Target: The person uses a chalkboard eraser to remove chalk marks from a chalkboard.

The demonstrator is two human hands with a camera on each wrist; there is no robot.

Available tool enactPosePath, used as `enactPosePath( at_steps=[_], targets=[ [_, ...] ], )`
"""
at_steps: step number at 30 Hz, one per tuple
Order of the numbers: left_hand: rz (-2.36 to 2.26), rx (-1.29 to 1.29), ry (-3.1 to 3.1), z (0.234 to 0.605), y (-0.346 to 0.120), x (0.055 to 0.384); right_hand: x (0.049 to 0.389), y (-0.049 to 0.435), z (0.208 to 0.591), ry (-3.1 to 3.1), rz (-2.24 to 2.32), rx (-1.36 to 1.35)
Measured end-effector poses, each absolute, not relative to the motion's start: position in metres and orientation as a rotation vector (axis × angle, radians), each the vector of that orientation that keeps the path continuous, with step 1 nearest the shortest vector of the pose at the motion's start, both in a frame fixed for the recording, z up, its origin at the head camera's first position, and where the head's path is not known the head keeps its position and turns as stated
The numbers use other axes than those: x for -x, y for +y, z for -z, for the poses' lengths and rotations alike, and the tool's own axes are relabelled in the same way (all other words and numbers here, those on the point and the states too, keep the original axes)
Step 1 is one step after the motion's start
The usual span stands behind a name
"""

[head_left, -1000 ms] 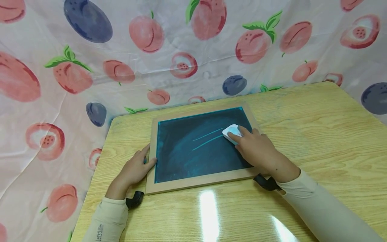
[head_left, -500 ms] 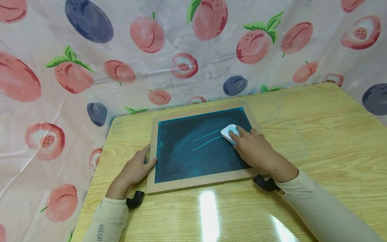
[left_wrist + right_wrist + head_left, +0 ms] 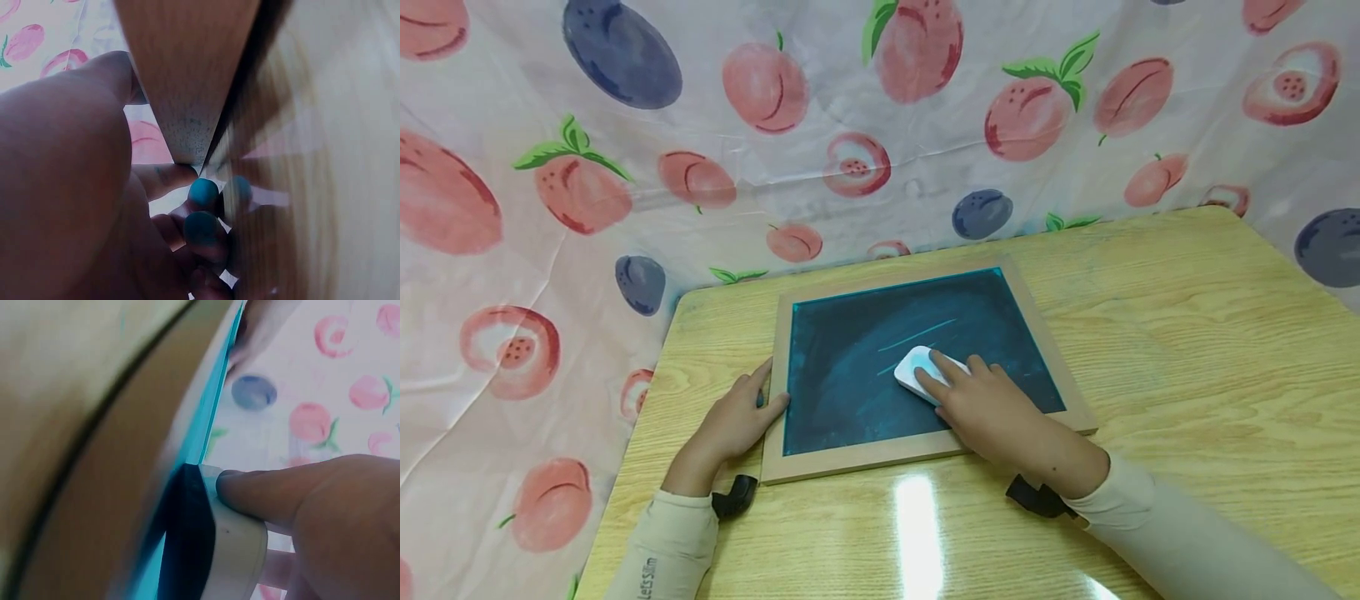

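Note:
A chalkboard (image 3: 850, 400) in a wooden frame (image 3: 880, 463) lies on the table. My right hand (image 3: 992, 408) grips a white, dark-based chalkboard eraser (image 3: 913, 367), thumb and fingers on its sides. In the right wrist view the base of the eraser (image 3: 190, 537) is against the board. One teal line (image 3: 917, 335) shows above it; a short piece of another runs out at its left. My left hand (image 3: 737, 417) holds the frame's left side, thumb on top. Teal rounded ends (image 3: 203, 192) show among its fingers; I cannot tell whether they are chalk or coloured fingertips.
The yellow wood-grain table (image 3: 1187, 333) extends to the right of the board. A peach-print cloth (image 3: 917, 187) hangs behind and to the left. Black wrist-worn pieces (image 3: 735, 496) sit beneath both wrists.
My right hand has slid the eraser left and toward me across the lower teal line, most of which is now gone or covered. My left hand has stayed on the frame.

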State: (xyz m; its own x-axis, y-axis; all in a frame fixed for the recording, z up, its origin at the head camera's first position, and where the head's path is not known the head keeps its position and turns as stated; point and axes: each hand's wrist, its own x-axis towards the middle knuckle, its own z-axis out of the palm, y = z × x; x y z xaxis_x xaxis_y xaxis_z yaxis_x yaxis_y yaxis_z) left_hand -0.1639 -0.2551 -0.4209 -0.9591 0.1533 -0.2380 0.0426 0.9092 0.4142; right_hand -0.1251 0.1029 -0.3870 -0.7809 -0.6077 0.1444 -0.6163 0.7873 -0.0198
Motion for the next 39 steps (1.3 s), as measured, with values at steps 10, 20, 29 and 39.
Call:
enactPosePath(
  at_steps=[10,20,29,39],
  targets=[
    [-0.596,-0.138,2.803,0.420,-0.254,0.164,0.116,0.093,0.386,-2.915,-0.128,-1.026],
    [-0.606,-0.135,2.798,0.421,-0.254,0.163,0.128,0.108,0.384,-2.878,-0.107,-0.882],
    [-0.606,-0.128,2.792,0.420,-0.253,0.163,0.146,0.132,0.378,-2.962,-0.088,-0.648],
    [-0.604,-0.124,2.796,0.420,-0.254,0.162,0.153,0.138,0.378,-2.976,-0.074,-0.587]
  ],
)
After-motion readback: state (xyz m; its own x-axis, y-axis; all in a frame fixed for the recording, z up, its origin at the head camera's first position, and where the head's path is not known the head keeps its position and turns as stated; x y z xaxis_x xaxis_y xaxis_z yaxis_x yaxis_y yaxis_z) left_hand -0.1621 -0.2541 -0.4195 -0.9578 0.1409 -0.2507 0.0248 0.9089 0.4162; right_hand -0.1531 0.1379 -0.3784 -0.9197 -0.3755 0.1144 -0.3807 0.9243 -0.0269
